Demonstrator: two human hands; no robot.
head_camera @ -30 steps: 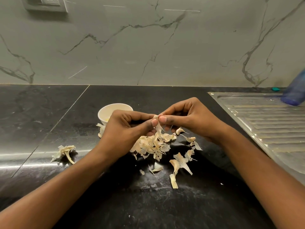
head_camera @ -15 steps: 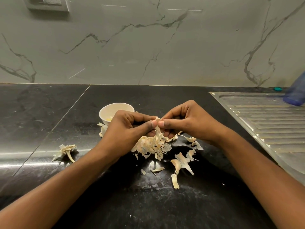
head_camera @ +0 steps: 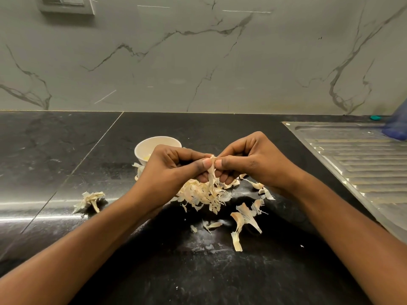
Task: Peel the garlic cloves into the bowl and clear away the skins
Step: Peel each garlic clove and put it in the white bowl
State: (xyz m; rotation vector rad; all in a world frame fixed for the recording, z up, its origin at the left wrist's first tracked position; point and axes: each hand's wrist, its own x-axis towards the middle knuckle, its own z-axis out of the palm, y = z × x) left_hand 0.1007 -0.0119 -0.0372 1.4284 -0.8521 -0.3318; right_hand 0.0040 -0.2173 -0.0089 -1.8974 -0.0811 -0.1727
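Note:
My left hand (head_camera: 171, 172) and my right hand (head_camera: 253, 161) meet above the black counter, thumbs tip to tip. Between them they pinch a garlic clove (head_camera: 212, 160), mostly hidden by the fingers, with a strip of pale skin hanging down from it. Below the hands lies a heap of garlic skins (head_camera: 202, 194). More loose skins (head_camera: 244, 219) are scattered to the right and front. A small white bowl (head_camera: 154, 144) stands just behind my left hand; something yellowish shows inside it.
A garlic root stub with skin (head_camera: 90, 200) lies alone to the left on the counter (head_camera: 198, 271). A steel sink drainboard (head_camera: 363, 164) fills the right side, with a blue object (head_camera: 396, 126) at its far corner. A marble wall rises behind.
Both hands have stayed together over the skin heap, shifting only slightly. The pinched skin strip now hangs a little longer between the thumbs.

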